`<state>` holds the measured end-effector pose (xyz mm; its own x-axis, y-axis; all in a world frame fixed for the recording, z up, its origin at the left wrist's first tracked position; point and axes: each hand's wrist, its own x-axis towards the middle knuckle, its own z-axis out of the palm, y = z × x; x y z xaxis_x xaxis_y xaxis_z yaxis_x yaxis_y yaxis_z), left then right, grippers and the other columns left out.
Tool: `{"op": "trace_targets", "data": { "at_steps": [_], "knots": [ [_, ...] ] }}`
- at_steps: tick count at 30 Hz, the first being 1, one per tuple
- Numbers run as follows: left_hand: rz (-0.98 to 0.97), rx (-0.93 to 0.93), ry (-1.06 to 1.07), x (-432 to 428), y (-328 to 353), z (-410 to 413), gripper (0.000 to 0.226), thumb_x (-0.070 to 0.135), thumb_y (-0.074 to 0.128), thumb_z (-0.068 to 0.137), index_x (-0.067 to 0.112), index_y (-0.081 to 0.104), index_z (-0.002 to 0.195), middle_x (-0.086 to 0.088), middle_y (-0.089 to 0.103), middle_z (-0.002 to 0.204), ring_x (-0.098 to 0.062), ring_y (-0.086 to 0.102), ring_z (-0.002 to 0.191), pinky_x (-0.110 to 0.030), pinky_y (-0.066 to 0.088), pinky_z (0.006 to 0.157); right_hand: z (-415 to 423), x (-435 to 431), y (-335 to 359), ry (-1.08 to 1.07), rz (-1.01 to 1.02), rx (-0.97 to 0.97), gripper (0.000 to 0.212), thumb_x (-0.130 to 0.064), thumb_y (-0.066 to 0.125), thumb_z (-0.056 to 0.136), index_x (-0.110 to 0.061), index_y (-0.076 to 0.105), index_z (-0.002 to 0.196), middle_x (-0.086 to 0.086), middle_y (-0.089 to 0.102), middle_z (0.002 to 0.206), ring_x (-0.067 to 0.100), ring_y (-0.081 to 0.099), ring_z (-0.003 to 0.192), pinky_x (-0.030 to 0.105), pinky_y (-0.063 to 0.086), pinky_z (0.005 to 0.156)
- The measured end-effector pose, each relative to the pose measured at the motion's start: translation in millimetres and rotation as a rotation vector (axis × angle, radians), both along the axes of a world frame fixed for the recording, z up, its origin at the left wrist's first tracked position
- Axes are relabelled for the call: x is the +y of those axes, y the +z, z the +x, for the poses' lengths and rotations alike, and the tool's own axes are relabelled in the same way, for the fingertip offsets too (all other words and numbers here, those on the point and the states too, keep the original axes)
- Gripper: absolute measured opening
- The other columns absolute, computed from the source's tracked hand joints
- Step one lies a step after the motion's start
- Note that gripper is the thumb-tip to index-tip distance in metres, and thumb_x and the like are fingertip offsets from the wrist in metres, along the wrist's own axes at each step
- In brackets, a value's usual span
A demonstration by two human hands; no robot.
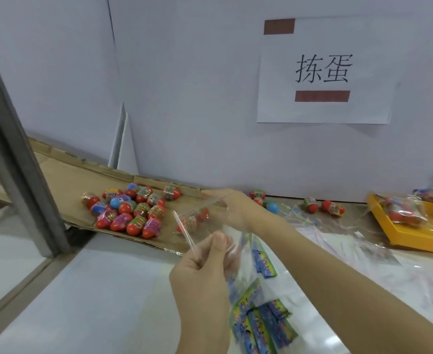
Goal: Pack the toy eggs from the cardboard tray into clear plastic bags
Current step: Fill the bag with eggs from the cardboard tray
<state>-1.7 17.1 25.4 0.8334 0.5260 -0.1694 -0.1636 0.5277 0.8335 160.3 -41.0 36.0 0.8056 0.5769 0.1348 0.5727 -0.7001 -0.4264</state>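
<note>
Currently both hands pinch one thin clear plastic bag (206, 227) at its mouth: left hand (201, 274) on the near lip, right hand (234, 212) on the far. Glossy, rounded toy eggs (133, 212) lie heaped on the flat cardboard tray (64, 180) behind.

Left hand (205, 272) near, thumb and fingers in pinch grip, right hand (233, 210) beyond, likewise pinching

Red-based eggs (131, 210) in bright wrappers lie clustered on the flat cardboard tray (64, 180). A clear bag (205, 229), mouth open, is held above the tray's right end.
</note>
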Motion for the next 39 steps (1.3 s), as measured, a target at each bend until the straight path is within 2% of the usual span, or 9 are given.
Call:
{"op": "trace_targets", "data": {
  "at_steps": [6,10,13,17,21,24,27,31,39],
  "knots": [
    [-0.028,0.029,-0.094,1,1,0,0.004,0.005,0.071,0.082,0.005,0.075,0.083,-0.011,0.075,0.076,-0.019,0.074,0.067,-0.021,0.056,0.052,-10,5,-19,0.065,-0.014,-0.167,0.029,-0.013,0.053,0.089,-0.012,0.066,0.115,0.008,0.066,0.107,0.025,0.062,0.097,0.036,0.05,0.088],
    [-0.013,0.006,-0.135,1,0,-2,0.005,0.006,0.073,0.08,0.007,0.075,0.085,-0.01,0.076,0.077,-0.023,0.074,0.074,-0.021,0.056,0.054,-22,-20,2,-0.22,0.762,-0.023,0.024,-0.005,0.058,0.092,-0.015,0.064,0.114,0.006,0.066,0.105,0.017,0.061,0.086,0.015,0.05,0.074],
    [0.011,-0.008,-0.178,-1,1,-4,0.006,0.006,0.073,0.081,0.007,0.074,0.087,-0.009,0.076,0.078,-0.021,0.074,0.072,-0.019,0.056,0.055,-51,-56,32,-0.159,1.162,-0.012,0.019,-0.011,0.051,0.097,-0.022,0.056,0.112,-0.007,0.072,0.087,0.011,0.066,0.078,0.016,0.049,0.068],
    [0.08,-0.064,-0.236,-8,2,-7,0.009,0.004,0.074,0.08,0.007,0.074,0.088,-0.008,0.076,0.076,-0.02,0.074,0.071,-0.017,0.055,0.057,-107,-87,50,0.125,0.974,-0.007,0.017,-0.03,0.054,0.093,-0.02,0.064,0.102,-0.009,0.074,0.092,0.006,0.07,0.086,0.014,0.051,0.073],
    [0.183,-0.152,-0.276,-15,1,-9,0.013,0.008,0.076,0.075,0.01,0.075,0.088,-0.01,0.075,0.075,-0.022,0.074,0.073,-0.017,0.056,0.061,-122,-97,48,-0.007,0.686,-0.007,0.031,-0.06,0.059,0.075,-0.034,0.066,0.091,-0.022,0.07,0.094,-0.001,0.065,0.094,0.022,0.051,0.081],
    [0.231,-0.216,-0.304,-16,0,-10,0.011,0.013,0.076,0.064,0.015,0.079,0.075,-0.017,0.074,0.073,-0.023,0.074,0.071,-0.019,0.056,0.062,-119,-101,49,-0.072,0.73,0.183,0.04,-0.059,0.061,0.065,-0.028,0.066,0.09,-0.018,0.072,0.085,0.005,0.068,0.083,0.029,0.057,0.073],
    [0.312,-0.259,-0.378,-15,-1,-10,0.028,0.022,0.081,0.056,0.017,0.078,0.084,-0.013,0.076,0.081,-0.028,0.074,0.078,-0.023,0.059,0.067,-119,-103,51,-0.064,0.812,0.313,0.03,-0.045,0.068,0.074,-0.02,0.07,0.091,-0.003,0.075,0.083,0.021,0.072,0.074,0.031,0.06,0.064],
    [0.41,-0.268,-0.42,-14,1,-11,0.057,0.028,0.082,0.054,0.022,0.069,0.11,-0.001,0.077,0.097,-0.027,0.074,0.084,-0.031,0.06,0.077,-119,-104,52,-0.115,0.809,0.265,0.013,-0.032,0.07,0.082,-0.02,0.073,0.087,0.001,0.075,0.08,0.021,0.071,0.069,0.027,0.058,0.059],
    [0.445,-0.298,-0.456,-13,0,-12,0.057,0.016,0.076,0.068,0.018,0.062,0.123,0.002,0.076,0.101,-0.023,0.074,0.084,-0.024,0.058,0.07,-123,-106,54,-0.039,0.541,0.147,0.015,-0.041,0.067,0.078,-0.035,0.075,0.089,-0.013,0.072,0.08,0.02,0.067,0.073,0.033,0.059,0.064]
  ]
}}
